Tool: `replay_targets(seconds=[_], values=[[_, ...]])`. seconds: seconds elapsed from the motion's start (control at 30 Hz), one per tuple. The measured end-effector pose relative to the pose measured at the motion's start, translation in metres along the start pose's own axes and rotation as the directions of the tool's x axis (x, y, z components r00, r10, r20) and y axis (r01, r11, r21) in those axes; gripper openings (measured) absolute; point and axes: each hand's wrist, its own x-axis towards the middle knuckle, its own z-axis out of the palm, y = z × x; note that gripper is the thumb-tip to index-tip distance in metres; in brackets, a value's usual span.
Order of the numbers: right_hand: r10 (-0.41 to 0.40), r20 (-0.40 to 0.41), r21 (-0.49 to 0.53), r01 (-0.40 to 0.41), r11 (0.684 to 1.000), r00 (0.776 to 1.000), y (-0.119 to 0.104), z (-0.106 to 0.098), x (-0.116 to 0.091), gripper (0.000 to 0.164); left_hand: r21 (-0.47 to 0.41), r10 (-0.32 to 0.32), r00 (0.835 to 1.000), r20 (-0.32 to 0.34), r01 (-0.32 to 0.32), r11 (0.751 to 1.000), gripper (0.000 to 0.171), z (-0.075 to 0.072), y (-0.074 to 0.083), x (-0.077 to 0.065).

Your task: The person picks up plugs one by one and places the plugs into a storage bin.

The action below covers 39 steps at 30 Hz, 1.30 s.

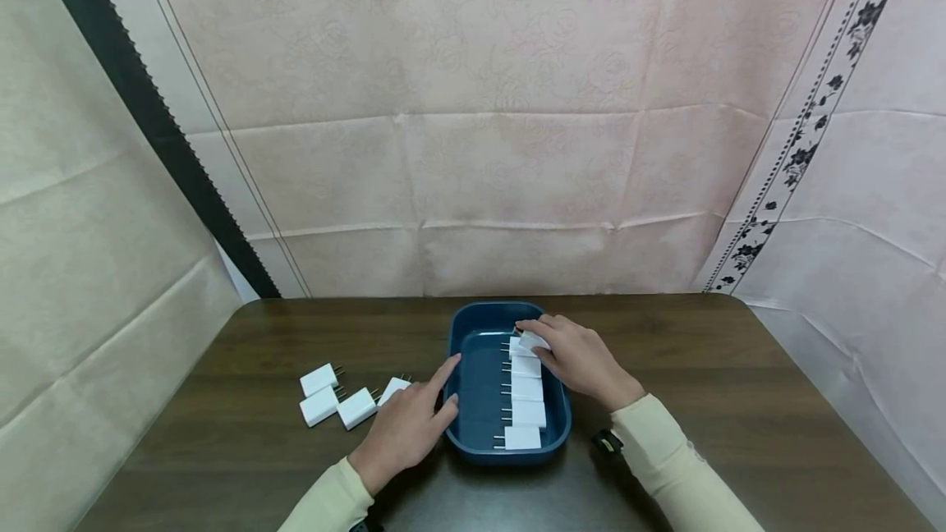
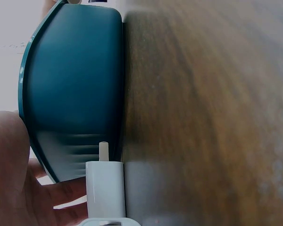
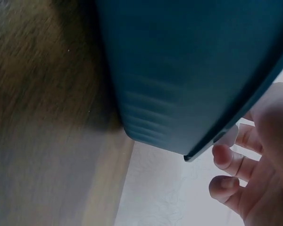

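My right hand [image 1: 580,355] pinches a white plug charger [image 1: 534,340] over the far right part of a blue tray [image 1: 476,388]. Below it, several white chargers [image 1: 527,388] lie in a column along the tray's right side, prongs facing left. In the right wrist view, the tray wall hides most of the held charger. With fingers spread, my left hand [image 1: 406,425] touches the tray's left rim. Close to that hand, a white charger [image 2: 105,188] stands out in the left wrist view.
Several loose chargers [image 1: 319,405] lie on the brown wooden table [image 1: 244,442] left of the tray. One of them is partly covered by the left hand. Pale cloth [image 1: 517,171] hangs behind the table and at both sides.
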Motion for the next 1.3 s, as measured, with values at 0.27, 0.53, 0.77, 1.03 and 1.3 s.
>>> replay_targets(seconds=[0.27,0.53,0.77,1.03,1.3], values=[[0.051,0.027,0.033,-0.052,0.998,0.998,0.005,0.008,0.005,0.046,0.008,0.002,1.0,-0.008,-0.002,1.0,0.06,-0.001,0.001,-0.002],[0.13,0.02,0.038,-0.13,0.991,0.991,0.007,0.012,0.012,0.038,-0.002,0.0,1.0,0.003,0.0,1.0,0.06,-0.001,0.001,0.0],[0.157,0.013,0.036,-0.157,0.987,0.988,0.011,0.015,0.018,0.031,0.0,-0.018,1.0,0.006,0.018,1.0,0.06,0.0,0.0,0.0],[0.153,0.0,0.011,-0.153,0.988,0.988,0.016,0.019,0.024,0.028,0.002,-0.025,1.0,0.011,0.025,1.0,0.061,0.001,-0.001,0.001],[0.176,0.001,0.001,-0.176,0.984,0.984,0.019,0.02,0.029,0.029,-0.009,-0.016,1.0,0.012,0.016,1.0,0.061,0.001,-0.001,0.002]])
